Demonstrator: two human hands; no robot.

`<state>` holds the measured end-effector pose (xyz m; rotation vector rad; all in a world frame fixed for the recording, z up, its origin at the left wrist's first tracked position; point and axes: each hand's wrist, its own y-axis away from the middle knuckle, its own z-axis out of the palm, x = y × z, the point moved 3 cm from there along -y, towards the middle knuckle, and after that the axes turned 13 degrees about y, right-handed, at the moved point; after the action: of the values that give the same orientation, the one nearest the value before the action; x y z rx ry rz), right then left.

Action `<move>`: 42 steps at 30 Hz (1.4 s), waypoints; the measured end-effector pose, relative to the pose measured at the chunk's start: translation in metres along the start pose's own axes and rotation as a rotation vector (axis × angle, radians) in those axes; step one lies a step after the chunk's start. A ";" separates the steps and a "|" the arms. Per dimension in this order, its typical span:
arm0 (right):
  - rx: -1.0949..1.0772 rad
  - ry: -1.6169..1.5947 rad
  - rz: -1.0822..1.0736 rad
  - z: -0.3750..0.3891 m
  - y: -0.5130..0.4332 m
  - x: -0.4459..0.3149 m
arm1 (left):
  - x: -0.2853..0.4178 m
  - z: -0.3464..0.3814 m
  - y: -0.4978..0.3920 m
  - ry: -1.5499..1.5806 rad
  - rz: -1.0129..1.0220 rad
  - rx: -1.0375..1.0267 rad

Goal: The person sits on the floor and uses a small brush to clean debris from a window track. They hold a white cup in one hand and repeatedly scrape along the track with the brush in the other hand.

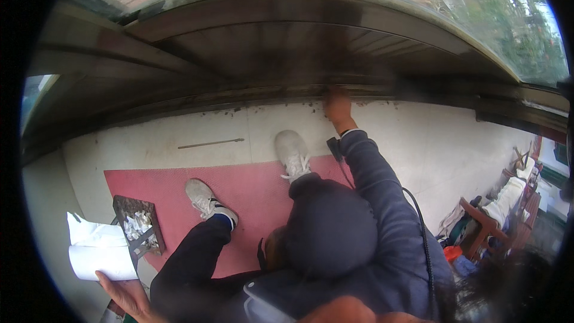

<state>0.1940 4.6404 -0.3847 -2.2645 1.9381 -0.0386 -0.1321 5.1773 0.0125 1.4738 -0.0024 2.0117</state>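
My left hand (123, 296) is low at the left, its thumb on a curled white sheet or roll of paper (103, 260) with a folded, torn-looking upper edge. Out in front, my right hand (338, 106) reaches down to the lower track of a dark metal sliding door or window frame (269, 94). Its fingers are blurred against the dark frame, so whether they hold anything is hidden. Dark specks of dirt lie on the floor along the track. A black strap or cord (426, 251) runs beside the right arm, with a small black piece (334, 148) near the wrist.
A red textured mat (251, 206) lies under my shoes. A thin rod (210, 143) is on the pale tiled floor. At the left, a dustpan (157, 229) holds crumpled white paper. Wooden furniture (482, 222) with clothes and cloths stands at the right. Paving and greenery show through the glass.
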 end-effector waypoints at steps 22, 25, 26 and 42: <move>-0.154 -0.003 -0.112 -0.001 -0.017 -0.136 | -0.002 0.007 0.013 0.007 -0.056 0.107; -0.253 0.005 -0.154 0.012 -0.021 -0.143 | -0.007 0.027 0.019 -0.190 0.003 0.134; -0.268 0.006 -0.180 0.018 -0.021 -0.145 | -0.008 0.031 0.021 -0.179 0.007 0.189; -0.498 -0.766 0.053 0.043 -0.033 -0.114 | -0.010 0.035 0.025 -0.161 0.009 0.164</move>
<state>0.2137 4.7617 -0.4124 -1.9962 1.6681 1.2383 -0.1127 5.1398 0.0264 1.7380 0.0904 1.9335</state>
